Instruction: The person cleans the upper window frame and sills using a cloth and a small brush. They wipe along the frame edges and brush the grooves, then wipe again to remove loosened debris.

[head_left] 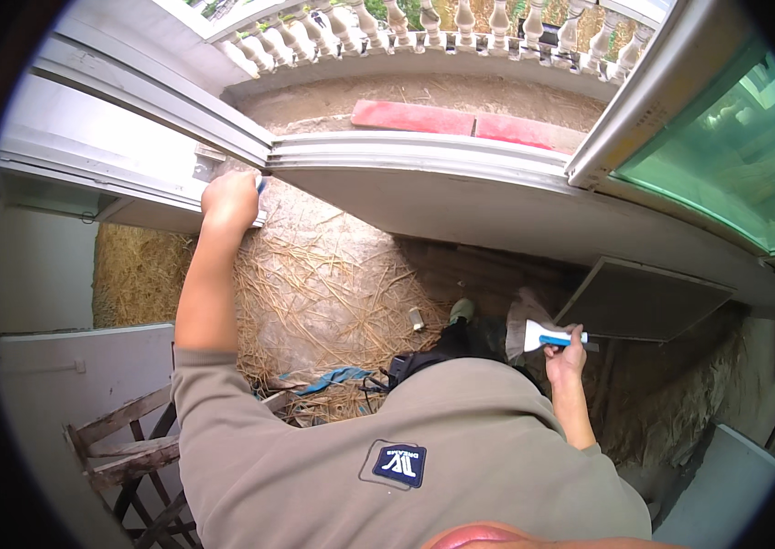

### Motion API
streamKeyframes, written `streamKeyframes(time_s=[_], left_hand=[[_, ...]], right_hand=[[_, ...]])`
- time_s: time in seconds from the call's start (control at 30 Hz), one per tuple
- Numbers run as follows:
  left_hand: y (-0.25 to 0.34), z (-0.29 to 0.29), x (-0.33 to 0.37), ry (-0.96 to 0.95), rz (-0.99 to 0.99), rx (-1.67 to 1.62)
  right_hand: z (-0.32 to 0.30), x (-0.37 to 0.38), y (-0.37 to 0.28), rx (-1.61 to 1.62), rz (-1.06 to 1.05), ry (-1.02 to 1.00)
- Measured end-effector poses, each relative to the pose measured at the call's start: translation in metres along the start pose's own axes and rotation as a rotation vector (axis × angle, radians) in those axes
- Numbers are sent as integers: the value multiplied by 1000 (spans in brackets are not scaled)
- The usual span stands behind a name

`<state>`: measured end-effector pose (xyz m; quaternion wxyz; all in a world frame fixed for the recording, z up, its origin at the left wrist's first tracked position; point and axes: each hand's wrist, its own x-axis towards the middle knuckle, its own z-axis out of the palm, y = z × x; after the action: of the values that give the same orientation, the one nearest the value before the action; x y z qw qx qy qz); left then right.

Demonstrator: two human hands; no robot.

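My left hand is closed at the end of the white window frame on the left. A bit of blue shows beside its fingers; the rest of what it grips is hidden by the hand. Lower on the right, my right hand is wrapped round a small white-and-blue hand tool. The tool lies sideways in the grip, its flared white end toward the left. It is held in the air, apart from the window sill track.
A green-glazed window sash stands at the right. Beyond the sill lie red slabs and a white balustrade. Straw covers the floor. A wooden frame is at lower left, and a framed screen panel leans at the right.
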<state>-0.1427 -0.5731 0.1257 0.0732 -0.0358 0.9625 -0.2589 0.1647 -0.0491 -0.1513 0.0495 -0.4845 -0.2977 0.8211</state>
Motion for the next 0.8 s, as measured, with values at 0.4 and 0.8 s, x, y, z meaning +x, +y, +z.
streamKeyframes(time_s=[0.4, 0.8], left_hand=[[-32, -14, 47, 136, -4, -76], [-33, -6, 54, 82, 242, 100]], right_hand=[[8, -3, 6, -20, 58, 17], [8, -6, 4, -4, 47, 59]])
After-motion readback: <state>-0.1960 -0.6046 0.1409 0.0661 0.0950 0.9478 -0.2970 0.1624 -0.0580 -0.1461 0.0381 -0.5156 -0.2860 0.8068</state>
